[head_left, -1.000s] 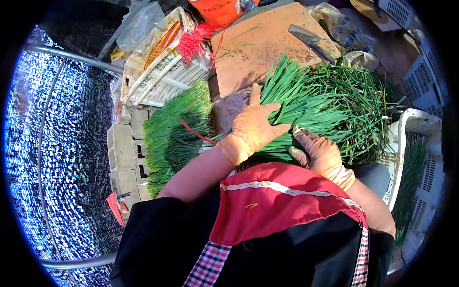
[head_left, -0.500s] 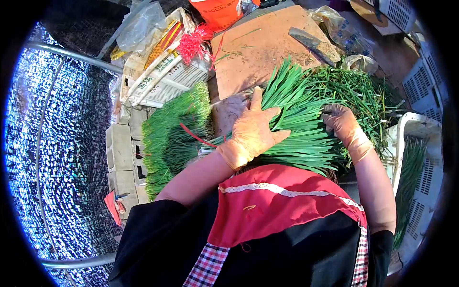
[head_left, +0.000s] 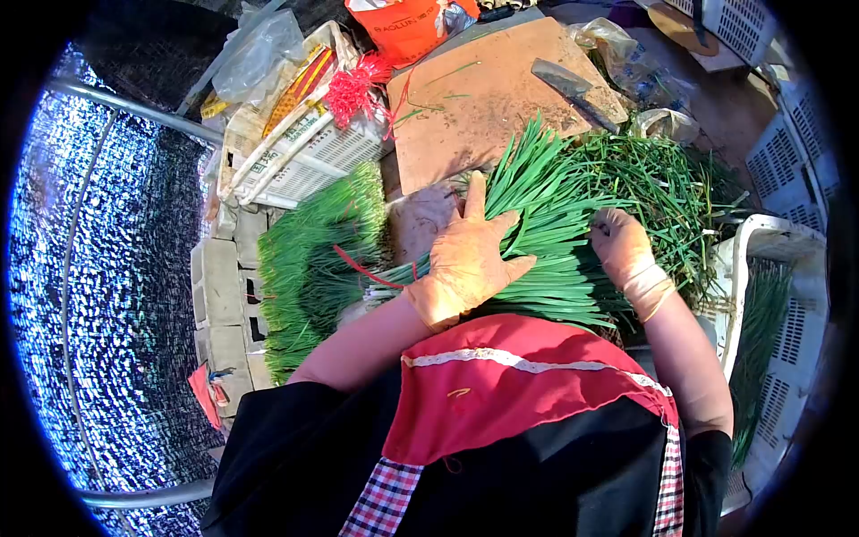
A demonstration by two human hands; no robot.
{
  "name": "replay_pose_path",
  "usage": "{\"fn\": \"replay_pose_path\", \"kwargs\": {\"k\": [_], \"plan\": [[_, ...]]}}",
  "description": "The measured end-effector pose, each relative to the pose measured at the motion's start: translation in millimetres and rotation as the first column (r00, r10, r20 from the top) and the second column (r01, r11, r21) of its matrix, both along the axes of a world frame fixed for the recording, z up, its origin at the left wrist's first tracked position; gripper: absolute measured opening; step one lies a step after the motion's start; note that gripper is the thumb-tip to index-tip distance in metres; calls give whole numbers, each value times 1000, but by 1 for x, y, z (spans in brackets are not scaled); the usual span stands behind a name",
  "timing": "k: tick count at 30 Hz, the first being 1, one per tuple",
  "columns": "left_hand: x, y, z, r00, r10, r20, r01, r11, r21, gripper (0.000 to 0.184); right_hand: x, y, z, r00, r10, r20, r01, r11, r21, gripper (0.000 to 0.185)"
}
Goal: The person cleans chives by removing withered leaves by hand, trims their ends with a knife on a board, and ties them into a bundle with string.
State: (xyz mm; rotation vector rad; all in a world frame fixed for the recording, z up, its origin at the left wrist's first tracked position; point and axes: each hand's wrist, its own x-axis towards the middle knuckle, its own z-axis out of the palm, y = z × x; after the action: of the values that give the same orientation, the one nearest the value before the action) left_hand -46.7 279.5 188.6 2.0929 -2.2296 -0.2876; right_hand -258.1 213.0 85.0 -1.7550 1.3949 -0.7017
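Long green leafy stalks [head_left: 555,242] lie fanned out in front of me. My left hand [head_left: 470,255], in an orange glove, rests on their left part with its fingers spread. At their right side is my right hand [head_left: 620,246], also gloved, with its fingers curled together; what they hold, if anything, is hidden. Behind it lies a tangled heap of darker greens [head_left: 671,188]. Left of my left hand stands a block of upright-packed green stalks [head_left: 313,259], with a red tie [head_left: 362,267] by it.
A brown board [head_left: 483,98] with a cleaver [head_left: 573,89] lies at the back. A white crate [head_left: 313,161] with pink strings [head_left: 356,89] stands back left, beside an orange bag [head_left: 403,31]. Another white crate [head_left: 743,268] holding greens is at right.
My right hand has moved up and right from beside my left hand, and its fingers have curled. My left hand stays spread on the stalks, which now lie more fanned out.
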Motion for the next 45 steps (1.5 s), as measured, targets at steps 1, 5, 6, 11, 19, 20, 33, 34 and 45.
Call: {"fn": "replay_pose_path", "kwargs": {"k": [1, 5, 6, 11, 19, 20, 33, 34, 45], "plan": [[-1, 0, 1, 1000, 7, 12, -7, 1000, -3, 60, 2, 6, -11, 999, -33, -1, 32, 978, -206, 14], [-1, 2, -3, 1000, 8, 10, -8, 1000, -22, 58, -16, 28, 25, 713, -241, 659, -199, 831, 519, 4], [2, 2, -7, 1000, -24, 10, 25, 997, -73, 58, -22, 35, 31, 663, -280, 694, -186, 837, 515, 9], [0, 4, -7, 1000, 0, 23, 1, 999, -54, 59, -103, -10, -26, 978, -183, 100, 193, 976, -102, 15], [-6, 8, 0, 996, 15, 84, -14, 1000, -13, 62, -55, -52, -19, 813, 49, -581, -243, 934, -261, 23], [-3, 8, -1, 997, -5, 83, 5, 1000, -2, 65, -57, -42, -17, 987, 14, 159, -2, 997, -73, 13], [-4, 5, -1, 987, -12, 161, 4, 999, 50, 72, 26, -2, 49, 878, 456, -146, -476, 799, -368, 40], [-2, 5, -1, 992, 19, 124, -25, 999, 41, 75, 30, 19, 47, 870, 452, -194, -492, 800, -343, 41], [2, 8, -3, 996, 13, 89, -17, 999, 45, 94, 28, 68, 25, 941, 333, 65, -302, 909, -287, 35]]}}
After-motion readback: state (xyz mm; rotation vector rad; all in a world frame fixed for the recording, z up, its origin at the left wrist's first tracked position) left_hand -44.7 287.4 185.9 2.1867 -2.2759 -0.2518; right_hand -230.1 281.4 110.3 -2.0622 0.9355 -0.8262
